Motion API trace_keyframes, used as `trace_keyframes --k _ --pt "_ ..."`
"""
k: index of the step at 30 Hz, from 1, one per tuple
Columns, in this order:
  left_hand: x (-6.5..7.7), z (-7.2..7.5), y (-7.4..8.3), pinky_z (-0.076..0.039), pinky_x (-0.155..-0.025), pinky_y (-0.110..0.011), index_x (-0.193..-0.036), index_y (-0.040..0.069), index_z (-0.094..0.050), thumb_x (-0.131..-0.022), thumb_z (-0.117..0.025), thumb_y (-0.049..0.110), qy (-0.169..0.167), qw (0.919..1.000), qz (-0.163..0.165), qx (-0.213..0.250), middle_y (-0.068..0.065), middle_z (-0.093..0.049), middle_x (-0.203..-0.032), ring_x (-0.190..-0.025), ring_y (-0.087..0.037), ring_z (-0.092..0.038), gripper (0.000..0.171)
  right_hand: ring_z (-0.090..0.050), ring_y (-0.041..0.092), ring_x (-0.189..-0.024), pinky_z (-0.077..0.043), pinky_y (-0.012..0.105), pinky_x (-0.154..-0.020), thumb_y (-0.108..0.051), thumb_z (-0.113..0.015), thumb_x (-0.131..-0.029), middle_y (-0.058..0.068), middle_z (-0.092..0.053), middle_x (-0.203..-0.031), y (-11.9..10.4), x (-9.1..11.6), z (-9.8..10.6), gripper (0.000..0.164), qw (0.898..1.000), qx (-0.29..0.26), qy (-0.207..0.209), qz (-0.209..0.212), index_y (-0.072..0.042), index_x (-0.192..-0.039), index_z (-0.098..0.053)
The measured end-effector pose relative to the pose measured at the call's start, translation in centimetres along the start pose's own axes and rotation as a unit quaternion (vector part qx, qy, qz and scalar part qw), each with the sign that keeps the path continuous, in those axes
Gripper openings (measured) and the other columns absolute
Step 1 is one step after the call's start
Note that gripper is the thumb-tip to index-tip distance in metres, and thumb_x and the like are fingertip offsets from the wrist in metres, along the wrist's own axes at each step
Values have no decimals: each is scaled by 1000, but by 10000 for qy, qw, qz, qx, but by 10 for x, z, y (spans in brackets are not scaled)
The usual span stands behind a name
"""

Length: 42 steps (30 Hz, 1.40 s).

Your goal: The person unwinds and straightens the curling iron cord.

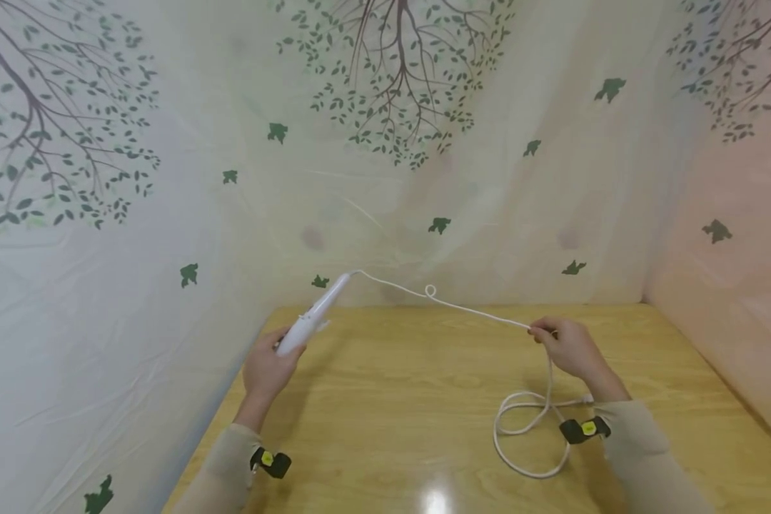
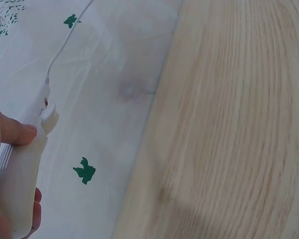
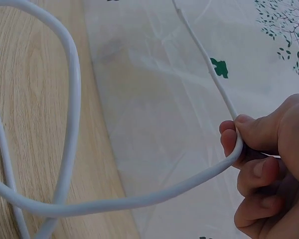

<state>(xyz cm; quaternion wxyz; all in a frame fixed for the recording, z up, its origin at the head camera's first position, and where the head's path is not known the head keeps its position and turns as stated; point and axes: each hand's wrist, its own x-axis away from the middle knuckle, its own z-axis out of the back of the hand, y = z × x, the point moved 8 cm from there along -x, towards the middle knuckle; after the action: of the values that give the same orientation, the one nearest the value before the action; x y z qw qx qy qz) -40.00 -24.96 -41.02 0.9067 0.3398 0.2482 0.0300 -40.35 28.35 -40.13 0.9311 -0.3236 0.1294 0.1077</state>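
My left hand [image 1: 268, 368] grips the wide end of a white, tapered handheld appliance [image 1: 315, 315], tilted up above the table's left side. A small lever [image 2: 50, 118] sticks out from its side, and the left thumb [image 2: 24, 134] lies along the body. From its narrow tip a white cord [image 1: 475, 311] runs rightward through the air, with one small loop midway. My right hand [image 1: 568, 348] pinches this cord between thumb and fingertips; the other fingers are curled. Below that hand, the cord hangs down into loose loops [image 1: 532, 475] on the table.
The wood-grain table [image 1: 385, 407] spreads beneath both hands. A pale curtain [image 1: 373, 235] printed with leaves and branches stands behind it and at both sides. The cord's white end [image 1: 587, 399] lies beside the right wrist, partly hidden. Each wrist wears a black strap-on device [image 1: 271, 462].
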Motion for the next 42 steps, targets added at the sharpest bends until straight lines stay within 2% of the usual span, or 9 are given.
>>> trace_keyframes --k 6,13,17,20,25,31,34,39,42 --pt "3 3 -7 -50 -76 -50 -125 9 -64 -83 -75 32 -54 9997 257 26 -15 -68 -113 -93 -33 -63 49 -67 30 -85 -52 37 -67 -10 -51 -100 17 -71 -93 -3 4 11 22 9999 87 8 115 3 -104 -69" --pt "9 18 -18 -47 -70 -45 -122 8 -67 -81 -76 28 291 9987 418 -56 -16 -65 -108 -90 -32 -61 46 -63 24 -80 -46 31 -61 -13 -51 -101 14 -70 -91 5 13 26 23 9995 274 -161 88 2 -103 -69" --pt "11 17 -19 -47 -72 -45 -122 7 -66 -81 -76 31 268 9987 432 -87 -16 -65 -108 -91 -33 -61 48 -57 14 -74 -45 30 -62 -11 -57 -97 5 -68 -85 0 17 26 16 9972 372 -442 479 -1 -99 -69" --pt "14 18 -23 -49 -73 -47 -124 8 -65 -83 -75 33 276 9974 660 -14 -17 -64 -111 -94 -34 -61 50 -52 6 -70 -45 27 -61 -7 -59 -93 -1 -65 -82 -3 22 21 12 9924 367 -818 846 -3 -98 -69" --pt "19 27 -31 -49 -76 -51 -127 7 -63 -85 -73 31 285 9948 965 129 -19 -63 -117 -98 -36 -61 50 -53 -1 -73 -47 25 -63 -8 -59 -94 -5 -65 -85 12 40 23 11 9855 291 -1395 923 -7 -99 -69" --pt "27 33 -37 -49 -76 -50 -125 6 -65 -83 -74 31 349 9933 1103 59 -20 -63 -117 -98 -37 -61 50 -54 -4 -73 -46 25 -63 -12 -63 -94 -11 -64 -82 28 54 44 6 9848 572 -1230 1087 -13 -93 -69" --pt "29 32 -39 -49 -73 -48 -124 6 -65 -82 -75 31 334 9929 1139 32 -19 -64 -114 -96 -37 -61 49 -53 -5 -72 -45 23 -61 -12 -65 -93 -13 -64 -81 31 56 47 6 9813 558 -1391 1208 -16 -90 -69" --pt "29 33 -39 -48 -77 -52 -125 7 -64 -83 -74 31 351 9923 1187 17 -19 -63 -116 -99 -38 -61 50 -51 -4 -69 -44 23 -58 -9 -67 -90 -11 -63 -78 39 60 47 7 9753 659 -1808 1080 -15 -85 -68" --pt "29 33 -39 -48 -76 -52 -126 8 -64 -83 -74 31 337 9922 1203 -42 -19 -63 -117 -99 -38 -60 50 -51 -3 -67 -45 24 -58 -10 -66 -89 -9 -62 -76 49 62 47 8 9737 1031 -1844 849 -13 -82 -67"
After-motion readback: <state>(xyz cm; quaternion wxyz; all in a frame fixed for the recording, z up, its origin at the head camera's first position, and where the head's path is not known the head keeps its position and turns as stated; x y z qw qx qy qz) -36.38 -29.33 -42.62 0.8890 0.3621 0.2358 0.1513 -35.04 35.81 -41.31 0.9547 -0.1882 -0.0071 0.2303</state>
